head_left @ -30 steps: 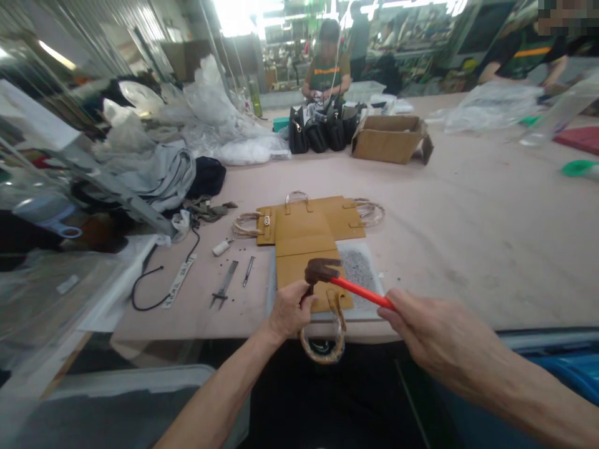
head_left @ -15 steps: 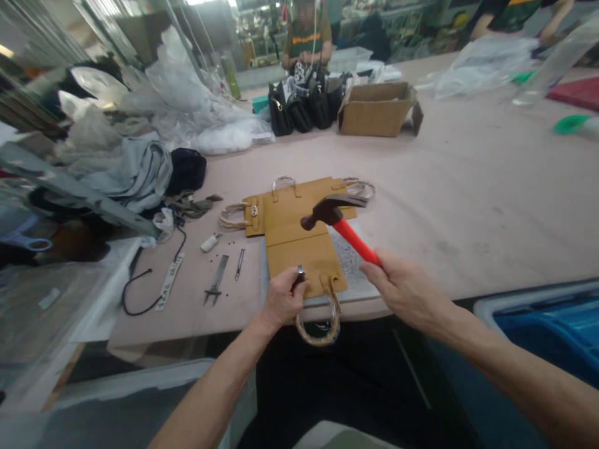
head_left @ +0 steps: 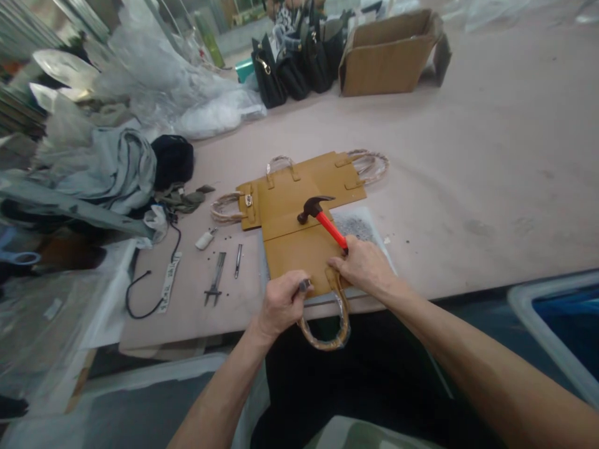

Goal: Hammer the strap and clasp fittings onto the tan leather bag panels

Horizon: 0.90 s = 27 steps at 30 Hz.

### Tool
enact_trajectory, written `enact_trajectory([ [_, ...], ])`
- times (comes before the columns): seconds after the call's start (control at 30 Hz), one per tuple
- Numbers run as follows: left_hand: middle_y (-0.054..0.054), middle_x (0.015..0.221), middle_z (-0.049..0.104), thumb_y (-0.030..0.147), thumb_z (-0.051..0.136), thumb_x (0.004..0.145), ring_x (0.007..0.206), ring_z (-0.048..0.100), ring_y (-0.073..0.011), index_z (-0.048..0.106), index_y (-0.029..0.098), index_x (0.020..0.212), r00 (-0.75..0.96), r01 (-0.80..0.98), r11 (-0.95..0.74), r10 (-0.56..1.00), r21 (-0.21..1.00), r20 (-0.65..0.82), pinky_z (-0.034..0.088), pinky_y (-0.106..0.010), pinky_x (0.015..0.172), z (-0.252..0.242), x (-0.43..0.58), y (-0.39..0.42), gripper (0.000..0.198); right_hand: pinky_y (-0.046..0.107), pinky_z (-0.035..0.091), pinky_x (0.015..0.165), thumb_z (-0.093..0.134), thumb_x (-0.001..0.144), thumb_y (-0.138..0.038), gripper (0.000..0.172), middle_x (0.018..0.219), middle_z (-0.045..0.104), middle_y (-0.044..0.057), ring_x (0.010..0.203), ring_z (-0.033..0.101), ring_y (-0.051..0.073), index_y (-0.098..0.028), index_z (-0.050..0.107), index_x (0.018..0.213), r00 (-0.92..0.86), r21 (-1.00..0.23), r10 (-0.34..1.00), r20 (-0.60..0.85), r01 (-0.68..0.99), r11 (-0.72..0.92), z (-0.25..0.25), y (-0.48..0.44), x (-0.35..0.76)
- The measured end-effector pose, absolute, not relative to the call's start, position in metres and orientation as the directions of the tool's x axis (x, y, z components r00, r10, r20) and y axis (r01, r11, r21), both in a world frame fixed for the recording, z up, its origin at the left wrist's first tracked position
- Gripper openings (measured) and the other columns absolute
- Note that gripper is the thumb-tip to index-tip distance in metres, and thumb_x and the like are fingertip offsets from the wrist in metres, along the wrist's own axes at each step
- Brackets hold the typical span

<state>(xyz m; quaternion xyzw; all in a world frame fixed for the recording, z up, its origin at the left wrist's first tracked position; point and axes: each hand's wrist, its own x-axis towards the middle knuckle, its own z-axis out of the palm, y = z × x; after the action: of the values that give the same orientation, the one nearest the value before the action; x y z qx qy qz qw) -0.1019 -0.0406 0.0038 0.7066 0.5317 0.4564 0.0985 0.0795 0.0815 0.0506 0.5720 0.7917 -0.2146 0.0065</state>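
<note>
My left hand (head_left: 281,299) is closed round a short metal punch (head_left: 304,285), its end showing above the fist. That fist rests at the near edge of a tan leather bag panel (head_left: 294,252). In my right hand (head_left: 362,265) is a claw hammer (head_left: 333,229) with a red handle, its dark head over the panel's middle. My right fingers are beside the base of the near handle (head_left: 322,343), which is wrapped in plastic and hangs past the table edge. More tan panels with wrapped handles (head_left: 227,207) lie beyond. Under the leather is a pale, speckled board (head_left: 358,226).
Left of the panels lie calipers (head_left: 216,279), a slim metal tool (head_left: 238,260), a small white bottle (head_left: 204,239) and a black cord with a tag (head_left: 169,284). Black handbags (head_left: 299,68), a cardboard box (head_left: 386,59) and plastic wrap (head_left: 210,112) stand farther back. Blue bins (head_left: 561,312) are at right.
My right hand has come down and left with the hammer, close to the panel. My left hand stays on the punch. The view has tilted downward.
</note>
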Motion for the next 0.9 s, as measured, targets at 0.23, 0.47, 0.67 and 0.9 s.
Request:
enact_trajectory([
  [0.23,-0.006,0.094,0.079,0.012,0.066,0.091,0.088,0.077,-0.0162,0.070,0.018,0.099,-0.176,0.600,-0.296,0.857,0.743,0.484,0.064,-0.025,0.081,0.0069,-0.0981,-0.0442,0.011,0.034,0.041,0.063,0.065,0.089,-0.047,0.037,0.091,0.076,0.013,0.084,0.072,0.031,-0.016,0.061,0.110,-0.338,-0.329,0.899,-0.277,0.913,0.242,0.0494,0.0810,0.0785],
  [0.47,-0.009,0.100,0.080,0.005,0.067,0.088,0.095,0.078,-0.0179,0.069,0.017,0.105,-0.059,0.643,-0.413,0.813,0.645,0.580,0.063,-0.027,0.090,0.0040,-0.0990,-0.0475,0.021,0.034,0.040,0.063,0.064,0.090,-0.046,0.034,0.090,0.076,0.012,0.083,0.072,0.029,-0.017,0.061,0.108,-0.320,-0.315,0.898,-0.301,0.922,0.223,0.0510,0.0811,0.0769],
  [0.67,-0.008,0.098,0.079,0.007,0.067,0.089,0.092,0.078,-0.0172,0.068,0.017,0.105,-0.143,0.601,-0.330,0.851,0.728,0.505,0.065,-0.028,0.087,0.0050,-0.1007,-0.0477,0.018,0.034,0.036,0.062,0.066,0.090,-0.047,0.035,0.088,0.075,0.009,0.083,0.072,0.030,-0.018,0.061,0.108,-0.284,-0.273,0.896,-0.341,0.942,0.194,0.0524,0.0825,0.0748],
  [0.9,-0.009,0.099,0.080,0.007,0.067,0.089,0.093,0.079,-0.0186,0.068,0.017,0.107,-0.137,0.611,-0.342,0.842,0.714,0.521,0.065,-0.028,0.087,0.0067,-0.1002,-0.0487,0.021,0.034,0.034,0.062,0.067,0.090,-0.046,0.035,0.086,0.074,0.008,0.081,0.071,0.029,-0.018,0.060,0.108,-0.304,-0.283,0.896,-0.325,0.935,0.215,0.0517,0.0809,0.0771],
])
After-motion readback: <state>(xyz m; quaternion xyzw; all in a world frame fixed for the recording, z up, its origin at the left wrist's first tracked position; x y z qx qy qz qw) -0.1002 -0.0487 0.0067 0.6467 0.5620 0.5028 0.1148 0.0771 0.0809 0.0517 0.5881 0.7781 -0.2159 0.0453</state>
